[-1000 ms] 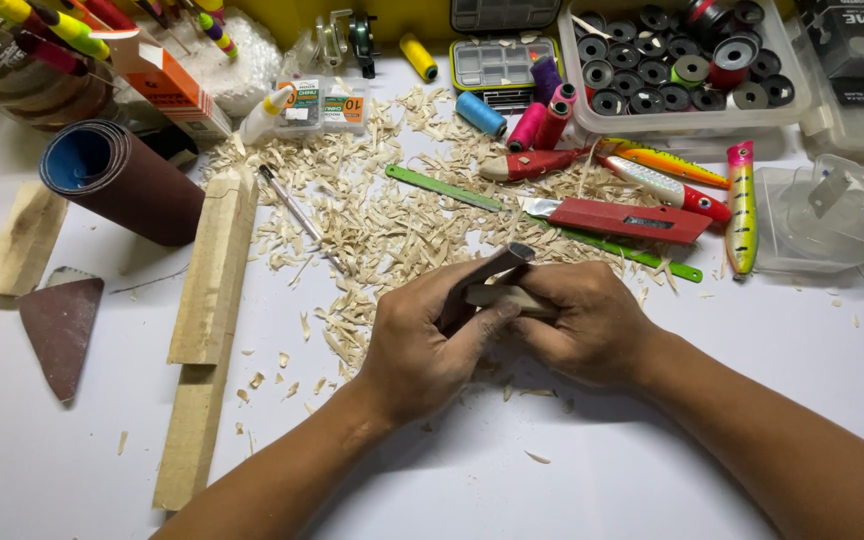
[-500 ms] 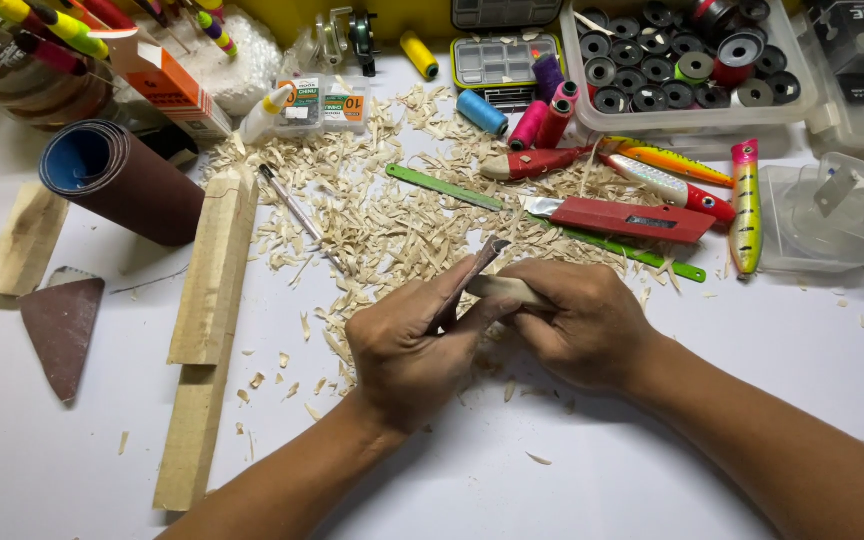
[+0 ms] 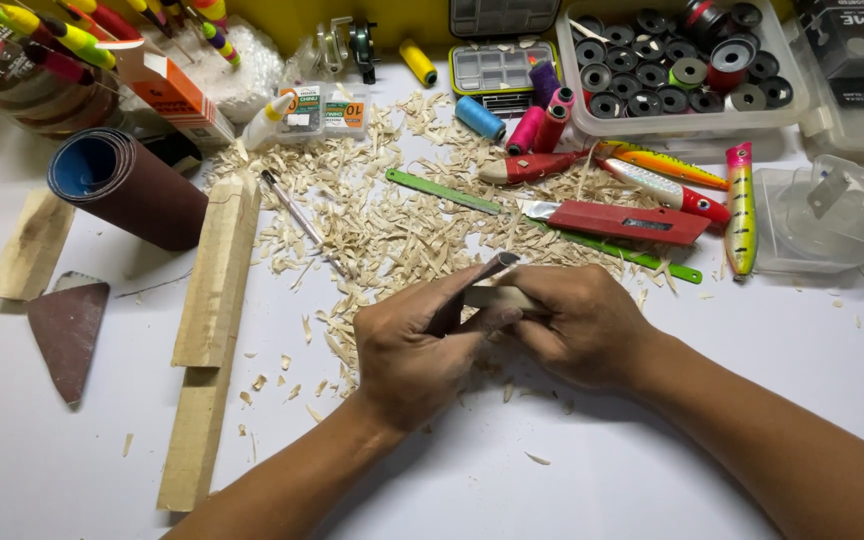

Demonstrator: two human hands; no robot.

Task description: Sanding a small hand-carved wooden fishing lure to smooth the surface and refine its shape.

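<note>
Both hands close around a small wooden blank (image 3: 500, 297): right hand (image 3: 582, 325) gripping it, left hand (image 3: 417, 340) pressing folded sandpaper (image 3: 472, 285) on it (shavings (image 3: 392, 225) cover the counter (image 3: 652, 470)); carving looks done, smoothing underway.

Both hands together at centre, left hand (image 3: 414, 345) curled closed, right hand (image 3: 577, 325) clenched, forearms angled inward

head camera, close, looking steeply down

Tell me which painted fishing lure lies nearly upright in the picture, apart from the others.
The pink-headed lure with the yellow-green body, right of the red knife. The other lures lie slanted, close together above the knife.
</note>
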